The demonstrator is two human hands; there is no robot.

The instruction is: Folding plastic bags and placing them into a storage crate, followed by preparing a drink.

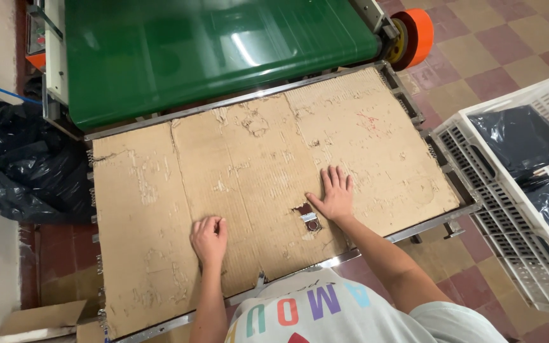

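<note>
Both hands rest on the cardboard (255,171), a worn, torn brown sheet lying flat in a metal frame (443,222) and filling most of the view centre. Left hand (209,238) at about 7 o'clock of the sheet: fingers curled under into a loose fist, knuckles down on the cardboard, nothing gripped as far as I can tell. Right hand (333,195) at about 5 o'clock of centre: fingers straight, slightly spread, palm flat on the sheet, holding nothing. Hands apart, neither touching the other.

Just at 7 o'clock of the right hand, beside the thumb, a hole (304,209) torn in the cardboard, with a small metal clip (311,221) showing in it. The right thumb is near the hole's edge; contact unclear.

Green belt (217,51) at 12 o'clock, butting against the sheet's far edge. Orange roller (414,37) at 1 o'clock, at the belt's end. White crate (509,209) at 3 o'clock, on the checkered floor, with dark bags (522,136) inside. Black bag (17,165) at 9 o'clock. Cardboard box (39,321) at 8 o'clock, bottom corner.
</note>
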